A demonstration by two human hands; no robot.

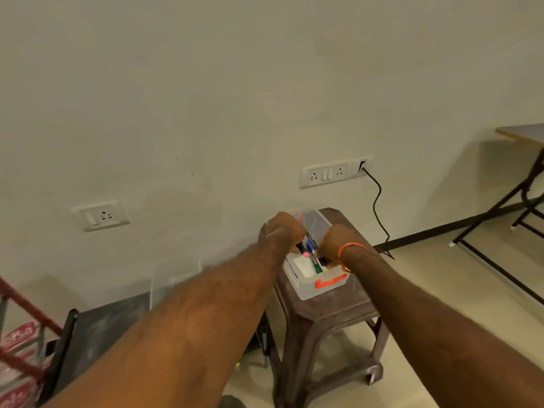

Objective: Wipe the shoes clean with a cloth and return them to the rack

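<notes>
No shoes are in view. A clear plastic box point(321, 290) with an orange latch point(329, 281) stands on a brown plastic stool point(326, 316). Both my hands are inside the box. My left hand point(284, 231) is curled round a black marker with a pink end point(303, 252). My right hand point(334, 241), with an orange thread at the wrist, is curled over a dark marker point(323, 262) at the box's right wall. Blue and green markers point(315, 265) and a white item point(303, 265), cloth or block I cannot tell, lie between my hands.
A red metal rack point(26, 307) with wrapped packs shows at the lower left, a dark board point(97, 328) beside it. A black cable point(378, 207) hangs from the wall sockets behind the stool. A folding table's black legs point(500, 219) stand at the right.
</notes>
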